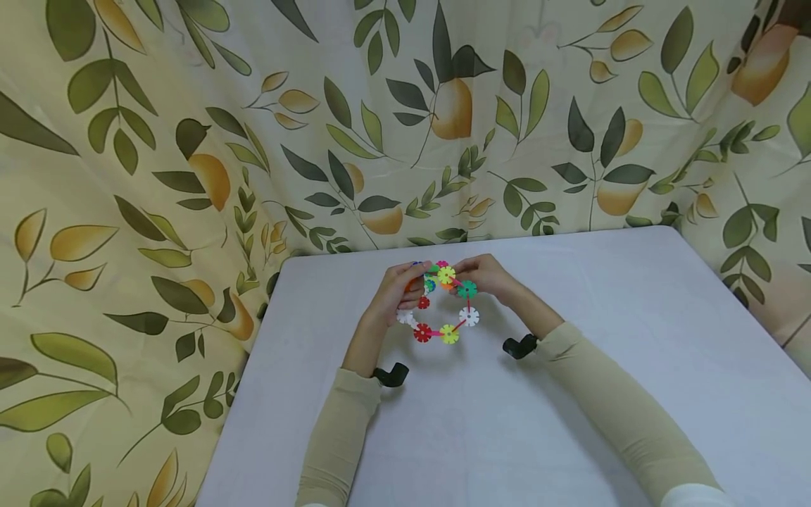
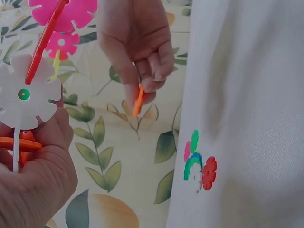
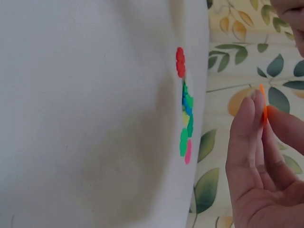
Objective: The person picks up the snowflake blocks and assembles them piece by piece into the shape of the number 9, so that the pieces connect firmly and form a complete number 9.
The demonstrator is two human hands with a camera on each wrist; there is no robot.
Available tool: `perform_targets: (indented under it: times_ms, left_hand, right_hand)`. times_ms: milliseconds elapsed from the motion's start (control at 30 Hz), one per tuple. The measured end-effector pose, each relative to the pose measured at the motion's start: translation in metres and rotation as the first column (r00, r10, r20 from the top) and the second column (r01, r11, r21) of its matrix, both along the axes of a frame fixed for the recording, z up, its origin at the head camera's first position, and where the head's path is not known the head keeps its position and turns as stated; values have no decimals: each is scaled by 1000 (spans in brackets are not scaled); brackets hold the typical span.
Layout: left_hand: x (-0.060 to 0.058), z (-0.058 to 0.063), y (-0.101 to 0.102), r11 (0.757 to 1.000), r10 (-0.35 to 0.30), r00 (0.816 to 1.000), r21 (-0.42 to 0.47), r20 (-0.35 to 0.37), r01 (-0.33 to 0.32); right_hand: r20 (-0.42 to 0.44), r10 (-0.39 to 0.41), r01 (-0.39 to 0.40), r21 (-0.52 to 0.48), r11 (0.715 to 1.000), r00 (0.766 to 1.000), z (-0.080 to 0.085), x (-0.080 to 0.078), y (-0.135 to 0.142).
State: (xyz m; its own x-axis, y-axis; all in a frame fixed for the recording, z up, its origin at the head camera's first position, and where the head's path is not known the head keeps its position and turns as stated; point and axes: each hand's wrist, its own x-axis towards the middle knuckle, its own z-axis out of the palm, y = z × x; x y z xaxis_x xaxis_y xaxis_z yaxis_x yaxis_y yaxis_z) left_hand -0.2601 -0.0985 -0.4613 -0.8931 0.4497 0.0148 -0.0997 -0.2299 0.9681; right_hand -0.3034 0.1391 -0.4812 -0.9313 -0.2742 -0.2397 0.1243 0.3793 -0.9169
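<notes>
My left hand [image 1: 388, 294] grips a chain of notched, flower-shaped plastic discs [image 1: 422, 333] in red, yellow, white, green and pink, linked into a loop that hangs above the table. In the left wrist view, a white disc [image 2: 35, 90] with a red one slotted in edge-on stands over the left hand [image 2: 45, 166], and an orange disc [image 2: 19, 144] lies by its fingers. Between thumb and fingertips, my right hand [image 3: 256, 175] pinches a single orange disc [image 3: 264, 107], seen edge-on. That disc is apart from the chain in the left wrist view.
A small group of loose discs [image 3: 181, 62], red, green, blue, yellow and pink, lies near the far edge of the white-covered table [image 1: 570, 422]. Leaf-patterned curtains [image 1: 405, 127] hang behind and to the left. Black wrist-worn devices [image 1: 391, 375] stick out from both wrists.
</notes>
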Motion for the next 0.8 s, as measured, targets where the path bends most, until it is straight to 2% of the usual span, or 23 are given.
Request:
perform_targets:
  times_ms: [133,233,433,567,700,800]
  left_hand:
    - [1,0,-1,1000,-3,1000,3,0,3]
    - [1,0,-1,1000,-5,1000,0,1,5]
    - [0,0,-1,1000,-5,1000,-13,8,5]
    - [0,0,-1,1000,2,1000,-12,13,-2]
    - [-1,-1,-2,1000,20,999,-23,27,-20]
    - [-2,-3,-2,999,42,998,-25,50,-41]
  right_hand:
    - [20,-6,7,-39,999,1000,-1,0,-3]
    - [-2,10,-10,-24,1000,1000,-3,0,-5]
    - [-10,40,-39,63,997,999,-9,0,-4]
    - [-28,40,-37,115,993,999,-6,2,-3]
    - [-43,6,-4,53,999,999,6,3,-2]
    - [-34,-1,0,-46,999,999,16,5,-3]
